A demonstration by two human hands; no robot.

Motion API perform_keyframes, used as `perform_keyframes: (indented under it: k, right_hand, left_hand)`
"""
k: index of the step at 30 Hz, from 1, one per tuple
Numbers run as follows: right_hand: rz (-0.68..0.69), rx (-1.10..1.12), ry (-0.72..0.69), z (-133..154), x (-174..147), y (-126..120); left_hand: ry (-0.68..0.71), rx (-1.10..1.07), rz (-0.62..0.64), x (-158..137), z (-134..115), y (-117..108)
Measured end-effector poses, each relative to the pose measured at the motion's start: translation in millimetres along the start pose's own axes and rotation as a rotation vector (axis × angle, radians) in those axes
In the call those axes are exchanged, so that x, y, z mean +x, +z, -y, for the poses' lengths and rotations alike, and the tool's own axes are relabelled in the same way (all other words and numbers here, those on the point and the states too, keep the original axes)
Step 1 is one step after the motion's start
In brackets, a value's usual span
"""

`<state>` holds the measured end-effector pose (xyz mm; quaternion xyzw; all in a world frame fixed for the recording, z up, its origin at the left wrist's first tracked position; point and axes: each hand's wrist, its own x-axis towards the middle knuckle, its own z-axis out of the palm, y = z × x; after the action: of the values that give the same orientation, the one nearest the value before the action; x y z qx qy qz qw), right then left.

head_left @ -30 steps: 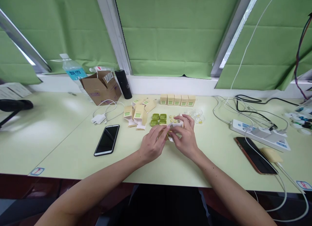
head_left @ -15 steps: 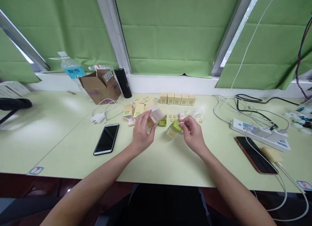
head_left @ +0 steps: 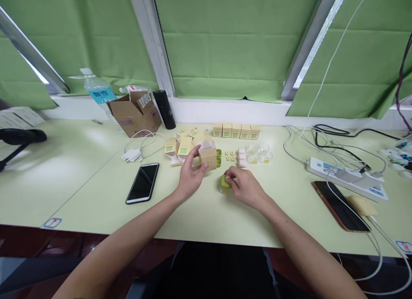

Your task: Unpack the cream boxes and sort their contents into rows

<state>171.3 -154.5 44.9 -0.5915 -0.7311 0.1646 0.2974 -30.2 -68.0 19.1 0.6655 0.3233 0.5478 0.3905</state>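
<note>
My left hand [head_left: 190,175] grips a small tan cardboard box [head_left: 210,157], with its open flaps facing up. In front of it, my right hand [head_left: 247,186] has its fingertips closed on the lid of a small clear jar with a green lid [head_left: 224,185], which appears upright on the table. Behind the hands are green lids [head_left: 219,158], several tiny yellow pieces [head_left: 229,156], pale pink pieces [head_left: 241,158] and several clear cups [head_left: 259,153]. Left of the held box, more tan boxes [head_left: 184,147] lie in a loose pile.
A row of closed tan boxes [head_left: 236,131] stands at the back. A phone [head_left: 142,184] and white charger [head_left: 131,155] lie left; a brown carton [head_left: 135,116], black flask [head_left: 164,110] and water bottle [head_left: 100,93] stand behind. A power strip [head_left: 347,178] and second phone [head_left: 339,204] lie right.
My right hand has lowered the green-lidded jar toward me, turning it from tilted to upright on the table. The box in my left hand has turned more upright.
</note>
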Motion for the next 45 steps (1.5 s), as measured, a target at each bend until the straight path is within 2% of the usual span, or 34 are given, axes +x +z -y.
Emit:
perform_keyframes:
  k: [8, 13, 16, 18, 20, 23, 27, 31, 35, 38, 45]
  right_hand:
    - [0.003, -0.160, 0.017, 2, -1, -2]
    - [-0.028, -0.187, 0.015, 3, -3, -2]
    - [-0.141, 0.013, -0.006, 2, -2, -4]
    - [-0.209, 0.244, -0.001, 0, 1, -6]
    - [-0.223, 0.480, 0.032, -4, 4, -8]
    - [-0.143, 0.753, 0.068, -8, 8, -11]
    - [-0.007, 0.986, 0.063, -6, 11, -14]
    - [-0.045, 1.155, 0.115, -1, 12, -17]
    - [-0.195, 1.226, 0.188, -6, 15, -20]
    - [-0.255, 1.225, 0.238, -11, 17, -18]
    - [-0.261, 1.169, 0.206, -8, 24, -7]
  left_hand:
    - [-0.249, -0.472, 0.090, 6, -1, -1]
    - [-0.314, -0.635, 0.148, 7, -9, -3]
    - [-0.348, -0.700, 0.166, 7, -14, -2]
    - [-0.368, -0.723, 0.193, 8, -17, -1]
    - [-0.384, -0.735, 0.243, 8, -21, 1]
    - [-0.397, -0.739, 0.351, 10, -28, 5]
    - [-0.411, -0.690, 0.469, 15, -40, 13]
    - [-0.335, -0.543, 0.471, 22, -46, 24]
    - [-0.114, -0.336, 0.366, 17, -45, 35]
    - [-0.007, -0.251, 0.332, 8, -43, 41]
    - [0.002, -0.259, 0.279, 1, -34, 44]
